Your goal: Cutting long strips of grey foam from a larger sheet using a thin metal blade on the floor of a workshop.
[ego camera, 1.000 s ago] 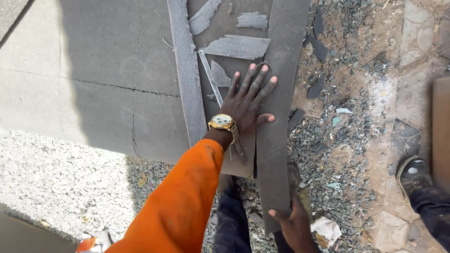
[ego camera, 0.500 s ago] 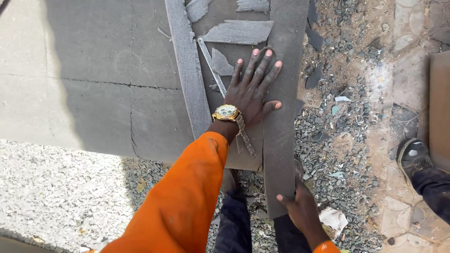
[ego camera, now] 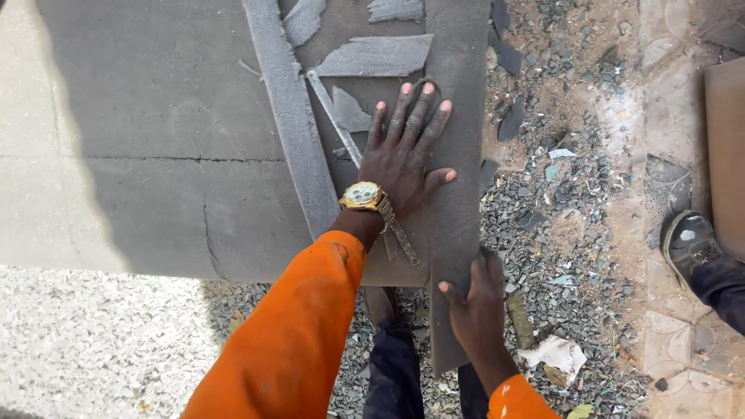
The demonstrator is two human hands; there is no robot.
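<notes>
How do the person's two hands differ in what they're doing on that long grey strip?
The left hand lies flat with fingers spread, pressing on the strip farther up; the right hand curls around the strip's near end, gripping it. The left wrist wears a gold watch; the right wrist shows none. Both touch the same strip and come out of orange sleeves.

Outdoor work site, looks like a yard or roadside cutting spot, not a workshop. Ground is loose grey gravel (ego camera: 559, 233) mixed with bare dirt and litter scraps. Large grey sheet material (ego camera: 178, 132) lies flat in open sunlight, hard shadows across it. Offcut strips and shards (ego camera: 372, 58) scattered on top and in the gravel. Worn paving (ego camera: 667, 93) at right, someone's dusty shoe (ego camera: 687, 244) on it.
</notes>
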